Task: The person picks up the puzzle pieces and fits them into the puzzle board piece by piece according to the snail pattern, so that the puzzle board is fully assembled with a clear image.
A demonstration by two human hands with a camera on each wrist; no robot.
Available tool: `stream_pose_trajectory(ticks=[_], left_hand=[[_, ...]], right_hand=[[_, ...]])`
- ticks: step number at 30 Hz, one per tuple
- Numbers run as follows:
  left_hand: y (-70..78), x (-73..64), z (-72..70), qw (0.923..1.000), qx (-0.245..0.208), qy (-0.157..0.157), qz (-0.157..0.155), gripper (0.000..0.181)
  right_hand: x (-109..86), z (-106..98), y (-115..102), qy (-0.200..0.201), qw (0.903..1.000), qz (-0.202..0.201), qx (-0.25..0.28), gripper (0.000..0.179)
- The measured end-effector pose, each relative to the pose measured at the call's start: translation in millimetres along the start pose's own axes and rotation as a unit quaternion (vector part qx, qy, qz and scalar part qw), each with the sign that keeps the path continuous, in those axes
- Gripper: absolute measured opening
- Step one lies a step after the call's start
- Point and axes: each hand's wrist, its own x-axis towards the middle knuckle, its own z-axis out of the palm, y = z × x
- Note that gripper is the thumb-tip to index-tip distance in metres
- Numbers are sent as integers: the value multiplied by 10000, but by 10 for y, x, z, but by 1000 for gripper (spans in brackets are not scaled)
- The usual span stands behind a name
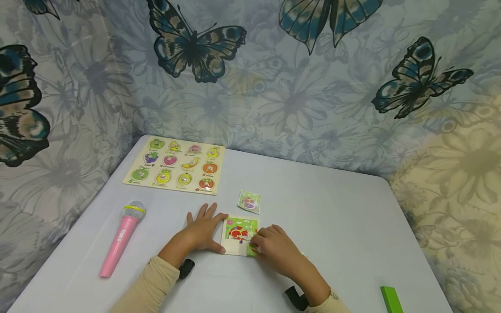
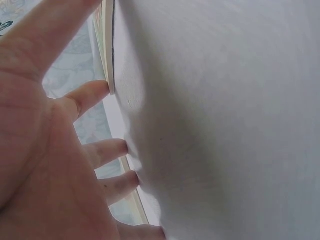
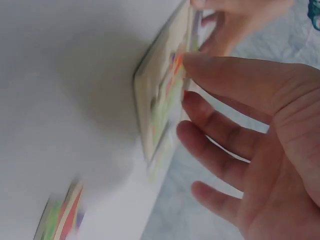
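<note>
A small square puzzle board (image 1: 231, 247) lies on the white table, its upper part filled with a green and red picture and its lower left bare. My left hand (image 1: 201, 232) is spread flat at the board's left side, thumb and index fingertip touching its edge. In the left wrist view the index fingertip meets the board's corner (image 2: 111, 89). Over the board's right side, my right hand (image 1: 275, 250) pinches a small puzzle piece between thumb and index finger, mostly hidden by the fingers. A green piece (image 1: 252, 251) shows at the lower right corner, just under these fingers.
Behind the board lies a small picture card (image 1: 249, 202). A fruit puzzle board (image 1: 180, 167) is at the back left, a pink toy microphone (image 1: 120, 241) at the left. Loose colourful pieces (image 3: 60, 215) lie near the right hand. A green block (image 1: 391, 300) sits front right.
</note>
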Motion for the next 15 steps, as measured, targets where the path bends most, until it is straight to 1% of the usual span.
stream_pose_trajectory(ticks=[3,7,11,15], left_hand=[[-7,3,-5,10000,5,-25,32,97],[-15,3,-4,10000,21,-72,58,97],[-19,3,-3,9999,44,-114,20,98],[-17,-8,-21,9999,42,-110,-1,98]], right_hand=[[147,30,-91,159,9995,-267,-56,21],[286,99,-171,239,9985,-490,-44,20],[348,138,-216,207,9983,-545,-31,17],[385,155,-240,266,9981,-555,-45,15]])
